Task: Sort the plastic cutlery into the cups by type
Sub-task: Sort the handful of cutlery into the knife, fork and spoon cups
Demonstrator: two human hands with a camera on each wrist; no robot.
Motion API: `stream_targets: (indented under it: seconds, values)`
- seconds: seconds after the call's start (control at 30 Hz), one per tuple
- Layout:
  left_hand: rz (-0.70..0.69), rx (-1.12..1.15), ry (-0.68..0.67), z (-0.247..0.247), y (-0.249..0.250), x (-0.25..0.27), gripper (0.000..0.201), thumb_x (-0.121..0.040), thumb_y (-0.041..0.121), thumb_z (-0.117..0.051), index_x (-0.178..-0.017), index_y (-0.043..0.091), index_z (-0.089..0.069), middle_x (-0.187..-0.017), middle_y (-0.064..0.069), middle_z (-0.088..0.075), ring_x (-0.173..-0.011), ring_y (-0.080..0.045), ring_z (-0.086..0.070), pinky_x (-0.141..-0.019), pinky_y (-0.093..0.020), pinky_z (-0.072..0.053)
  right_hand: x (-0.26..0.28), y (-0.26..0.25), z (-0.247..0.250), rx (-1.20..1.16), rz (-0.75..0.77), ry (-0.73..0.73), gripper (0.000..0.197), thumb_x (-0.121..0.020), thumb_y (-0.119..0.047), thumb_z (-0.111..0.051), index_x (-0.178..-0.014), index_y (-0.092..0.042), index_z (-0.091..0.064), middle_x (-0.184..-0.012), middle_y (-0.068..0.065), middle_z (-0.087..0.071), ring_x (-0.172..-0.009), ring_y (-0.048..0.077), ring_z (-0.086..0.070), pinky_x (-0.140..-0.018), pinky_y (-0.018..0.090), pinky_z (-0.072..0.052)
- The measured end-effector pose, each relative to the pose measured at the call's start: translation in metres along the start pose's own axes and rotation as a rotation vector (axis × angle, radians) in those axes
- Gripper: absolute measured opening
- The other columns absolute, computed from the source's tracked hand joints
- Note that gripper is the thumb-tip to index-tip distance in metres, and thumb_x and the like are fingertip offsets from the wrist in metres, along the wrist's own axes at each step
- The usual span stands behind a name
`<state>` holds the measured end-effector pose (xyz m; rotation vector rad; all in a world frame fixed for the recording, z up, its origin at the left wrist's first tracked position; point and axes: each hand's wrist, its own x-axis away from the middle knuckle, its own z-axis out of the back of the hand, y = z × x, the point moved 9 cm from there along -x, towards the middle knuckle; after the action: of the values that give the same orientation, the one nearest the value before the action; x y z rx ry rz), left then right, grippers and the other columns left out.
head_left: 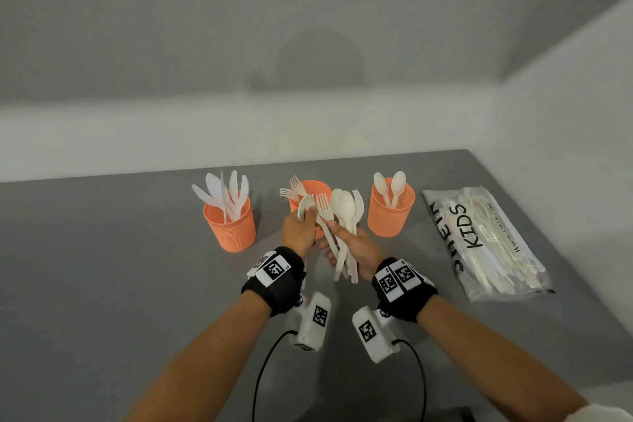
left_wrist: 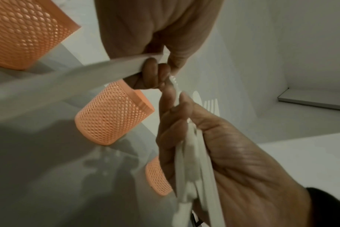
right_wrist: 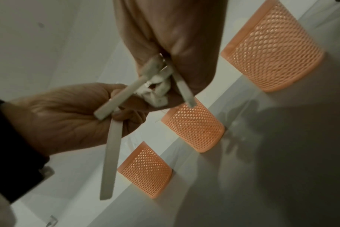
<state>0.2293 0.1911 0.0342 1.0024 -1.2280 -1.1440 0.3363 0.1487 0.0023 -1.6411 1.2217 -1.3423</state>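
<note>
Three orange mesh cups stand in a row on the grey table [head_left: 102,284]: the left cup [head_left: 229,229] holds knives, the middle cup [head_left: 317,187] forks, the right cup [head_left: 390,216] two spoons. In front of the middle cup, my right hand [head_left: 352,243] grips a bundle of white spoons and forks [head_left: 342,212] by the handles. Beside the bundle, my left hand [head_left: 303,228] pinches a single white piece [head_left: 303,205]; its flat handle [left_wrist: 107,69] sticks out below the fingers. The two hands touch. The single piece's type is unclear.
A clear plastic bag [head_left: 486,240] printed "KIDS" lies right of the cups with more white cutlery inside. A pale wall runs behind the cups, and the table's right edge passes near the bag. Wrist camera cables hang under both forearms.
</note>
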Motion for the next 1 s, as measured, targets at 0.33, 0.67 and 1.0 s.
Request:
stream_targets:
  seconds: [0.33,0.67,1.0]
  values:
    - [0.028,0.174,0.197,0.027,-0.009,-0.005,0.028,-0.097,0.028,-0.039,-0.109,0.007,-0.052,-0.094,-0.020,-0.067,-0.085,-0.034,-0.066,-0.083,-0.046,-0.054,0.004,0.001,-0.001,-0.095,-0.019,-0.015,0.026,-0.096,-0.026,-0.047,-0.083,-0.010,-0.062,-0.075,0.007,-0.067,-0.070,0.019,-0.064,-0.064,0.036,-0.056]
    - [0.248,0.245,-0.024,0.010,-0.024,0.002,0.026,-0.085,0.026,-0.063,-0.066,0.011,-0.052,-0.034,0.007,-0.037,-0.032,-0.006,-0.031,-0.039,-0.019,-0.029,0.007,0.001,-0.009,-0.081,-0.067,-0.101,0.028,-0.097,-0.033,-0.044,-0.090,-0.011,-0.061,-0.047,-0.002,-0.047,-0.043,0.013,-0.052,-0.054,0.028,-0.051]
    - [0.202,0.225,-0.162,-0.002,-0.021,-0.004,0.022,-0.092,0.023,-0.053,-0.078,0.007,-0.059,-0.045,0.003,-0.048,-0.035,-0.005,-0.038,-0.037,-0.016,-0.033,0.006,0.004,-0.017,-0.017,-0.116,-0.223,0.023,-0.096,-0.034,-0.045,-0.104,-0.017,-0.059,-0.064,-0.001,-0.056,-0.040,0.007,-0.046,-0.045,0.022,-0.044]
